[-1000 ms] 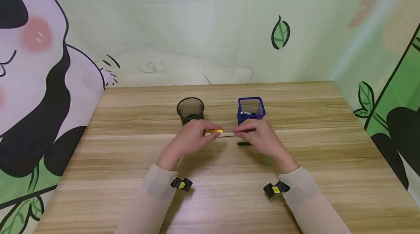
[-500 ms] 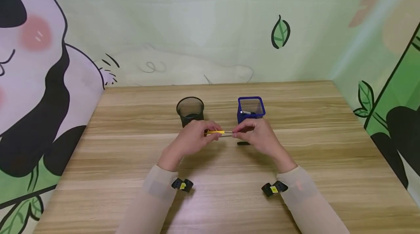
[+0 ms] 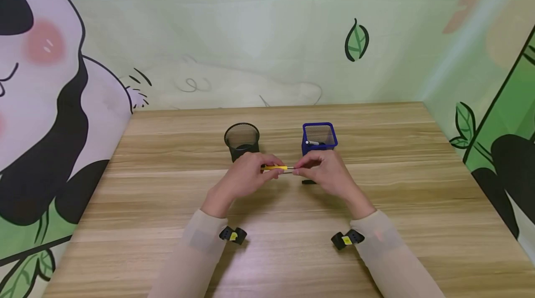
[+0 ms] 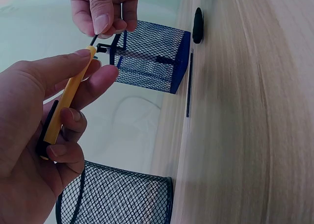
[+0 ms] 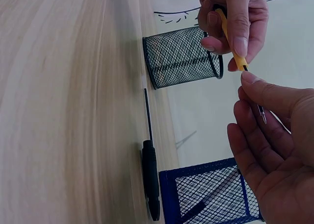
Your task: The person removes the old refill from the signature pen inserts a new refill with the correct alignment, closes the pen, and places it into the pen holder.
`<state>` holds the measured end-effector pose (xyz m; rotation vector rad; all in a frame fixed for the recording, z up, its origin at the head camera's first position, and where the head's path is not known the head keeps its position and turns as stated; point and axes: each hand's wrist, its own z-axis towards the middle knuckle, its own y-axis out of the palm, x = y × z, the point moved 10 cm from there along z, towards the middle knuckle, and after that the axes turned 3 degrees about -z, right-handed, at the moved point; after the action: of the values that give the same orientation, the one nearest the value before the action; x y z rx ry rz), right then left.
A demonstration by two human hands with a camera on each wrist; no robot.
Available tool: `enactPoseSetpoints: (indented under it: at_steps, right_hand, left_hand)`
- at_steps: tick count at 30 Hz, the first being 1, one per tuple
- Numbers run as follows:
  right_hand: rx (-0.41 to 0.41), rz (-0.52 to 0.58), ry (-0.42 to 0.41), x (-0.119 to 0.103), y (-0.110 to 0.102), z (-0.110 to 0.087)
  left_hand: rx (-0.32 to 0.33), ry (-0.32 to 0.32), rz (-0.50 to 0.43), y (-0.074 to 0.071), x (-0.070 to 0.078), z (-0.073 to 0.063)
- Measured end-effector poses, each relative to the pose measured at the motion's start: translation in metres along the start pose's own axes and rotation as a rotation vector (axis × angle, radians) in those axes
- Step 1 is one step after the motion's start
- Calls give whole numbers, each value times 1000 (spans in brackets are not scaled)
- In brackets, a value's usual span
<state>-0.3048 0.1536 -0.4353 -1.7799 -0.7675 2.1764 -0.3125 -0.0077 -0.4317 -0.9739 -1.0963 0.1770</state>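
My left hand (image 3: 242,177) holds a yellow pen barrel (image 4: 68,96) with a black end. Facing it, my right hand (image 3: 328,175) pinches a thin dark pen refill (image 5: 261,108) between thumb and finger. One end of the refill meets the barrel's open end; its metal tip points back past my right fingers in the right wrist view. A second dark refill (image 4: 190,84) lies on the table beyond the hands. Close to it lies a black pen grip piece (image 5: 151,182), partly covered by my right hand in the head view.
A round black mesh pen holder (image 3: 240,152) stands behind my left hand. Behind the right one is a square blue mesh pen holder (image 4: 152,55) with a pen (image 3: 312,143) in it. Both stand on the wooden table (image 3: 276,233), before a printed wall covering (image 3: 251,33).
My right hand has shifted slightly left toward the left hand. Less of the refill shows between the barrel and my right fingers. The left hand has barely moved.
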Motion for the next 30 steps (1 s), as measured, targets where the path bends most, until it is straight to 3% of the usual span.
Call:
enactPoseSetpoints:
  at_steps: [21, 30]
  right_hand:
    - [27, -26, 14, -4, 0, 1]
    - [12, -28, 18, -4, 2, 0]
  left_hand:
    - [12, 20, 28, -2, 6, 0]
    - [2, -3, 22, -1, 5, 1]
